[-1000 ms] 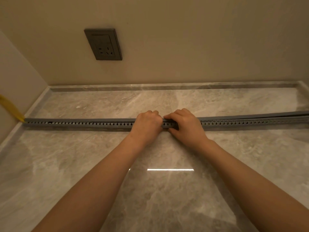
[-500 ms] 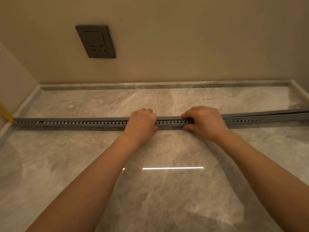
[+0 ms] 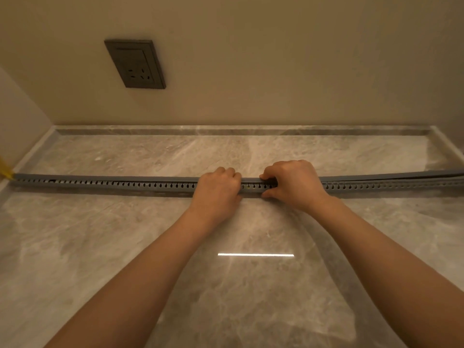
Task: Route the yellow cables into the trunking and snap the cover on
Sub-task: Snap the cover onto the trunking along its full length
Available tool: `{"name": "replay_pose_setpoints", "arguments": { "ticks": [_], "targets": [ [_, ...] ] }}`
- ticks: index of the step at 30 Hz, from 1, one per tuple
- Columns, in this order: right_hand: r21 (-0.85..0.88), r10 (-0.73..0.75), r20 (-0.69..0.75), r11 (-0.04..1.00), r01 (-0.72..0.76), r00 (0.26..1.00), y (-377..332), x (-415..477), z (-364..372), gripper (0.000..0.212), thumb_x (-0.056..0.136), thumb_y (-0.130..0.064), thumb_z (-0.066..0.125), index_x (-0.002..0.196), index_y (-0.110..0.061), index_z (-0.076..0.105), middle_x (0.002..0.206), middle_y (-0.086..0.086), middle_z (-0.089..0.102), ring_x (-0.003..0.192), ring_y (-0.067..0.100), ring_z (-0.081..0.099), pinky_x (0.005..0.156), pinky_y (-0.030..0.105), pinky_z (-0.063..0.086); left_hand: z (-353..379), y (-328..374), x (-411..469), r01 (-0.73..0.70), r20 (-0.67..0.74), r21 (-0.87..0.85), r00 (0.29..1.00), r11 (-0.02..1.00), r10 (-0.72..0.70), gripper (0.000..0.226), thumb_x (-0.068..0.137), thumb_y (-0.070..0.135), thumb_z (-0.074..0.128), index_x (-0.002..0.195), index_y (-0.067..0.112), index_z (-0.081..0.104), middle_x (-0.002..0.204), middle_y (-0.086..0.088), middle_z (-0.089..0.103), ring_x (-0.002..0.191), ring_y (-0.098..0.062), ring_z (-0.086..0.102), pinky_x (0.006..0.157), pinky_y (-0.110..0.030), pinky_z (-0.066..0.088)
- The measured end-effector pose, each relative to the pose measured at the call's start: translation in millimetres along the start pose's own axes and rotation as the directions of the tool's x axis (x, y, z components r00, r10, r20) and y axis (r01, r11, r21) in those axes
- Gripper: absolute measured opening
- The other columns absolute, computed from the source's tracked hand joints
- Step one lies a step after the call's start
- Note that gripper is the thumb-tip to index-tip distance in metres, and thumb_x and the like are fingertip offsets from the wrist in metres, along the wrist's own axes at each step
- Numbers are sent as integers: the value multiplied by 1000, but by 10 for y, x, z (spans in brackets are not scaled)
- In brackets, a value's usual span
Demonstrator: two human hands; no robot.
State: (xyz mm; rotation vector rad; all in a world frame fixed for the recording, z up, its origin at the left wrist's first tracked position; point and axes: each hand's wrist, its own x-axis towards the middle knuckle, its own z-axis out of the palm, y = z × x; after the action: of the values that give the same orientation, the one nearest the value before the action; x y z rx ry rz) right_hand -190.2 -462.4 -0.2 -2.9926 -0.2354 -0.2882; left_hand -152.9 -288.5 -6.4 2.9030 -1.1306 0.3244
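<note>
Mid-frame: left hand (image 3: 217,190) grip curled over trunking (image 3: 100,185); right hand (image 3: 295,187) grip pinches cover (image 3: 401,175) onto it. Cover lifted at right edge. Yellow cable (image 3: 5,169) far left.

Nothing here can be read. The wall socket (image 3: 134,64) shows only its pin holes, with no lettering that can be made out at this distance. The grey trunking (image 3: 100,184) and its cover (image 3: 376,176) carry no print, number or brand mark that shows.
</note>
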Motion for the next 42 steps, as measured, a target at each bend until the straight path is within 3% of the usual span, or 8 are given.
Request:
{"name": "replay_pose_setpoints", "arguments": {
  "ticks": [6,10,13,17,24,30,36,42],
  "targets": [
    [35,-36,-125,999,40,991,54,-46,112,22,70,-33,75,87,-20,73,72,3,69,66,25,64,54,26,34,-37,371,172,-10,18,33,1000,999,9,26,45,18,88,56,15,64,50,2,57,45,-15,55,39,-19,31],
    [103,-34,-135,994,48,990,91,-88,167,24,74,-34,70,94,-21,71,80,1,70,75,23,64,59,31,44,-30,370,195,-19,66,65,998,998,15,16,88,20,56,95,7,64,92,-7,65,85,-23,60,60,-30,34],
    [164,-43,-137,984,66,990,164,-111,168,29,76,-33,67,104,-24,68,91,-2,69,87,20,62,65,31,45,-13,369,209,-8,36,74,999,997,5,26,96,26,42,109,10,58,104,-5,62,96,-21,56,67,-29,34],
    [175,-117,-84,976,130,990,275,-173,158,42,75,-17,70,116,-19,64,102,2,68,95,24,59,68,36,50,-1,354,231,-8,59,82,998,997,4,28,94,32,46,109,11,57,105,-5,61,97,-20,55,69,-29,35],
    [45,-27,-174,998,35,984,536,-374,59,38,56,-18,87,91,-11,73,76,4,69,69,26,63,52,30,47,31,319,284,-2,68,41,998,999,-1,26,92,31,49,105,11,59,101,-4,62,94,-21,55,72,-31,41],
    [3,18,-59,1000,-18,998,468,-293,-49,34,74,-29,75,105,-17,70,88,5,69,83,27,61,65,35,46,53,276,285,-44,36,5,998,999,44,24,90,28,51,99,9,62,94,-7,63,88,-23,56,66,-31,39],
    [1,35,-100,999,-35,994,455,-279,-56,34,55,-24,88,85,-15,75,67,3,68,61,27,64,51,30,46,52,247,268,-72,24,10,997,997,72,23,59,19,82,62,8,62,56,-6,59,51,-22,54,42,-26,35],
    [1,54,-114,999,-55,992,450,-265,-48,35,45,-26,91,74,-17,74,59,0,66,51,23,62,47,24,39,41,454,365,-70,14,19,997,997,70,25,84,34,59,90,10,62,90,-5,63,84,-23,58,58,-31,32]
  ]
}}
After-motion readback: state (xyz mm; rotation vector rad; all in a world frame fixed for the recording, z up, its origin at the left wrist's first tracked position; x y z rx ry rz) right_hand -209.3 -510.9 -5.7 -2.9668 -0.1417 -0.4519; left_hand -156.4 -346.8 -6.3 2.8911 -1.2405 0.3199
